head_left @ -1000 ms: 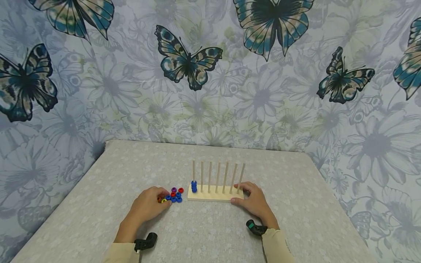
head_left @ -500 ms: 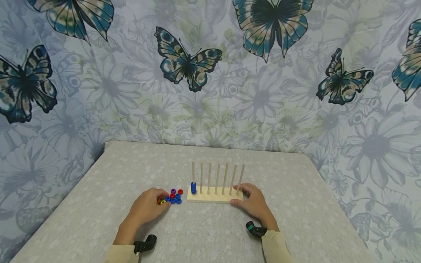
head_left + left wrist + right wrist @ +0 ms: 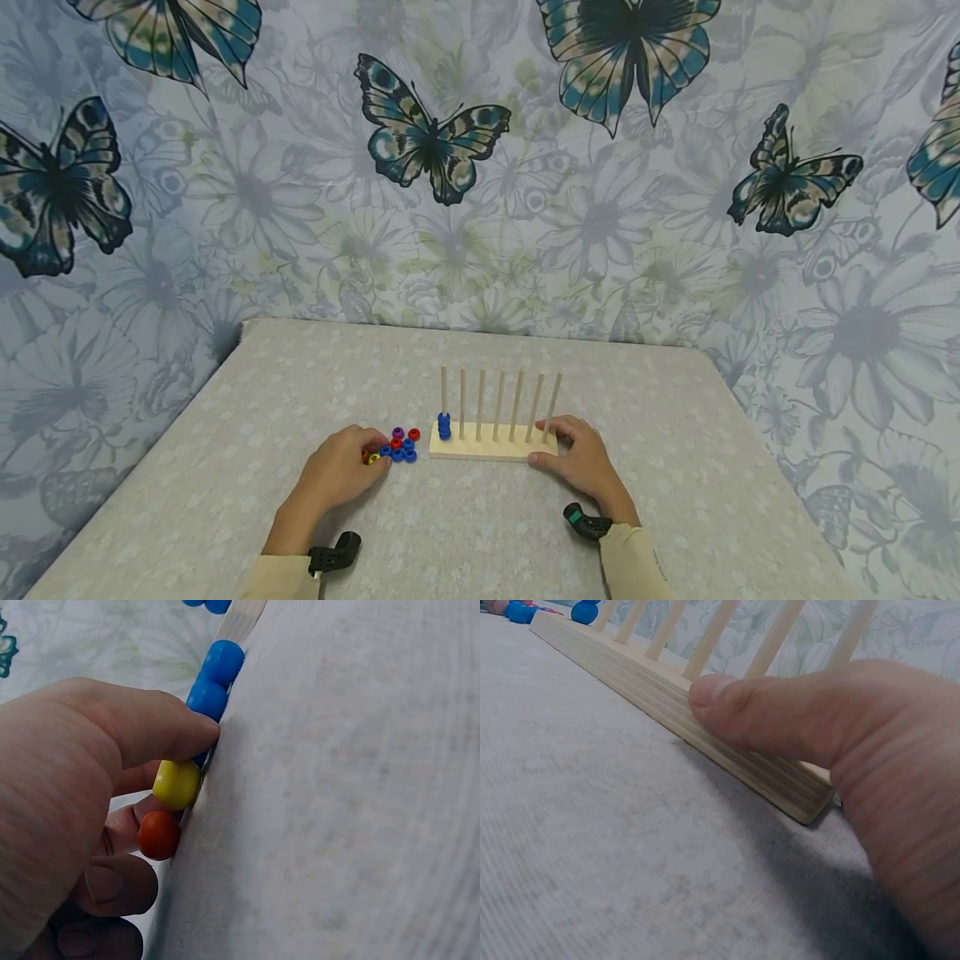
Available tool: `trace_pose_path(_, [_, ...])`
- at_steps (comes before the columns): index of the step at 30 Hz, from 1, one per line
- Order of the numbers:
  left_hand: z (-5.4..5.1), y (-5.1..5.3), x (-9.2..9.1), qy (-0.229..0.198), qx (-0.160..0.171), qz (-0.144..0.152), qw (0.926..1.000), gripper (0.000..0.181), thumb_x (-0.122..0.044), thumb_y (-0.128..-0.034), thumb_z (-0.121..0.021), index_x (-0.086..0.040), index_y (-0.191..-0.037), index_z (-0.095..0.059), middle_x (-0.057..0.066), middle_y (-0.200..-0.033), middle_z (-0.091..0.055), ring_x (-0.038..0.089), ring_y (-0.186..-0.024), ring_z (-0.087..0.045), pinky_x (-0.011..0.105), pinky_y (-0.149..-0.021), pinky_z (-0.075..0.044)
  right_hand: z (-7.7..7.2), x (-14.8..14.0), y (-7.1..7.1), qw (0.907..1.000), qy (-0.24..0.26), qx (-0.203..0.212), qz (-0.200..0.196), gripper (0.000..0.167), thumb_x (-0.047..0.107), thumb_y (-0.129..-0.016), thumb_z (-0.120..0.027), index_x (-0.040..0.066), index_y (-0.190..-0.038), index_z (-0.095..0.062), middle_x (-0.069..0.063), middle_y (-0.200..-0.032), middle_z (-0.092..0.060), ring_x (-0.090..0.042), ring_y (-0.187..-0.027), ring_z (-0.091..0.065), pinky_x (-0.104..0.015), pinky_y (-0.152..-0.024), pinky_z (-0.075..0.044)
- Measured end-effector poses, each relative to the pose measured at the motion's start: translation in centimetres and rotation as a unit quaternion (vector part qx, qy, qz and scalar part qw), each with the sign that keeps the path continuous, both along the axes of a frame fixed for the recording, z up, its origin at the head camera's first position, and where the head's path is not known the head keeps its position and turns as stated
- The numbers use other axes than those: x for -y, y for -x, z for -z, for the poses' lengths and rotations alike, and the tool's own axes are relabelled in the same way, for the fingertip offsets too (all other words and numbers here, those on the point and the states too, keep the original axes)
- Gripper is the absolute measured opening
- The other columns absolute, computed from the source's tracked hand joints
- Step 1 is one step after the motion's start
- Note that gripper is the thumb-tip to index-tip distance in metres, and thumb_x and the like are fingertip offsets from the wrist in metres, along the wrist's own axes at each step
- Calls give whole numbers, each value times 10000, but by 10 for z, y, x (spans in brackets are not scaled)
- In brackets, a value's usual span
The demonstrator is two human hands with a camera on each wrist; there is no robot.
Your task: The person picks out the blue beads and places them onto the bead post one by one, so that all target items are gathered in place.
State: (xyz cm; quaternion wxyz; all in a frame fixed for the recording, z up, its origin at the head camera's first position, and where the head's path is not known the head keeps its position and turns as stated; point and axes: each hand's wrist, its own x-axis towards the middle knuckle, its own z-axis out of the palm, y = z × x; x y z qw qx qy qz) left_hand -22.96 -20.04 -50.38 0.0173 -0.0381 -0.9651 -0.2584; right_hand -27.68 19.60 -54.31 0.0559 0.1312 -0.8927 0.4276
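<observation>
A wooden peg board [image 3: 480,451] stands upright on the table, with several thin pegs in a row. Blue beads [image 3: 444,427] are stacked on its leftmost peg. My right hand [image 3: 581,458] grips the board's right end, thumb [image 3: 742,712] along the front and fingers behind. Left of the board my left hand [image 3: 337,467] curls round the near side of a loose bead pile. In the left wrist view its thumb [image 3: 165,724] lies over a blue bead, and a yellow bead [image 3: 177,784] and an orange bead [image 3: 159,835] sit between thumb and fingers.
Other loose beads lie close together: a purple bead [image 3: 397,432], a red bead [image 3: 414,434] and several blue beads [image 3: 409,456]. A pale patterned cloth covers the table [image 3: 480,533]. Behind it hangs a butterfly-print backdrop [image 3: 480,250].
Both hands, the beads and the peg board keep their places. Only the head view shifts slightly.
</observation>
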Motion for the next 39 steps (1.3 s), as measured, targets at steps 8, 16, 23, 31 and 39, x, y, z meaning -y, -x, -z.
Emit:
trace_pose_path(8, [0, 1, 0, -15, -39, 1, 10000, 190, -285, -835, -772, -220, -1013, -762, -52, -872, -633, 112, -739, -538, 312, -628, -454, -1, 1, -2, 10000, -22, 27, 45, 532, 572, -685, -867, 369, -1147, -698, 167, -1186, -658, -124, -1158, -588, -449, -1029, -454])
trace_pose_path(16, [2, 2, 0, 63, -32, -4, 10000, 204, -306, -839, -762, -230, -1028, -759, -68, -892, -643, 98, -767, -565, 322, -653, -480, -1, 1, -2, 10000, -12, 35, 38, 525, 573, -688, -864, 367, -1141, -696, 179, -1192, -653, -117, -1172, -588, -449, -1041, -452])
trace_pose_path(23, [2, 3, 0, 70, -80, -55, 9999, 227, -314, -848, -752, -231, -1059, -752, -70, -898, -653, 97, -776, -575, 330, -647, -487, -2, 1, 0, 10000, 5, 33, 13, 513, 558, -686, -873, 359, -1127, -701, 184, -1183, -655, -111, -1164, -591, -447, -1032, -456])
trace_pose_path(31, [1, 2, 0, -43, -356, -41, 9994, 244, -299, -863, -738, -242, -1100, -738, -77, -896, -680, 77, -756, -584, 314, -615, -477, -1, 0, 0, 10000, -3, -8, 0, 509, 551, -689, -874, 360, -1128, -701, 178, -1185, -656, -109, -1168, -591, -441, -1029, -461])
trace_pose_path(39, [1, 2, 0, -250, -724, -159, 9969, 271, -315, -886, -728, -212, -1137, -721, -84, -896, -695, 68, -764, -636, 299, -616, -499, -2, 0, 0, 10000, -54, -76, -21, 503, 541, -698, -872, 359, -1135, -702, 175, -1192, -656, -118, -1160, -595, -446, -1019, -463])
